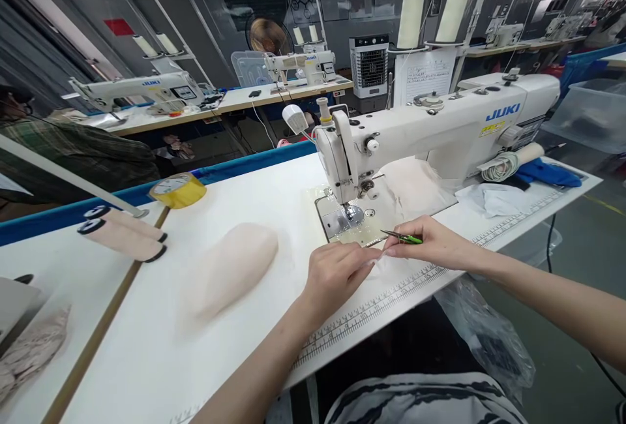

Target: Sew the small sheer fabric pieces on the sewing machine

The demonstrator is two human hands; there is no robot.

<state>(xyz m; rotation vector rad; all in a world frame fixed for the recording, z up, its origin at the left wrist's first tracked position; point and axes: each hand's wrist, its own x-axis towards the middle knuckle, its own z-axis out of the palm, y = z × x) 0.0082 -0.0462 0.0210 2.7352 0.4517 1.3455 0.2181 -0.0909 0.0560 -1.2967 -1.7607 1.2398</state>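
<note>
Just in front of the sewing machine [352, 156], my two hands meet over the table edge. My left hand [335, 274] is closed, its fingertips pinching a small piece of thin pale fabric [381, 259]. With the fingers of my right hand [430, 241] I hold the same fabric, and a pair of thread snips [408, 238] with green on it is also in that hand, its dark tips pointing left. The needle and presser foot are just behind my hands. A pale pink fabric piece [415, 186] lies beneath the machine arm.
A rounded pale cup-shaped piece [239, 264] lies left of my hands. Beyond it are thread cones [124, 231] and a yellow tape roll [178, 190]. White fabric [496, 199] and a blue cloth [552, 173] lie at the right. Another person [73, 156] is at far left.
</note>
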